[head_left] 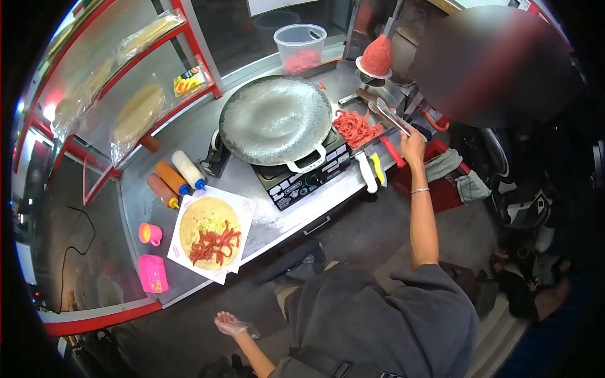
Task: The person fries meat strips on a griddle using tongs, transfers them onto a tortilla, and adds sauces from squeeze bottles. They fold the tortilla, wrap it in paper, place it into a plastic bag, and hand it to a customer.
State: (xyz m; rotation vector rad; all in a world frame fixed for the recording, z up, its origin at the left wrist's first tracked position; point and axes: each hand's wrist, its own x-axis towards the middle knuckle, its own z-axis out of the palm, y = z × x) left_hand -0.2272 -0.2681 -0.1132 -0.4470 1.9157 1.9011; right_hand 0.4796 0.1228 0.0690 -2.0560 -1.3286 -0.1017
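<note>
My right hand [413,146] is closed around metal tongs [392,116], whose tips are over a tray of red meat strips [357,128] right of the stove. My left hand [230,324], in a clear plastic glove, is low in front of the counter with its fingers stretched out and nothing in it. Beyond it, on white paper [247,214], lies a round flatbread [192,222] with shredded greens [213,225] and cooked red strips [215,247]. A large domed metal pan [274,120] rests on the portable stove [302,179].
Three squeeze bottles [170,176], a pink cup [150,234] and a pink container [153,273] stand at left. Knives [366,174] lie beside the stove. A red meat cone [377,57] and a clear tub [300,47] are behind. Bagged flatbreads [140,112] fill shelves.
</note>
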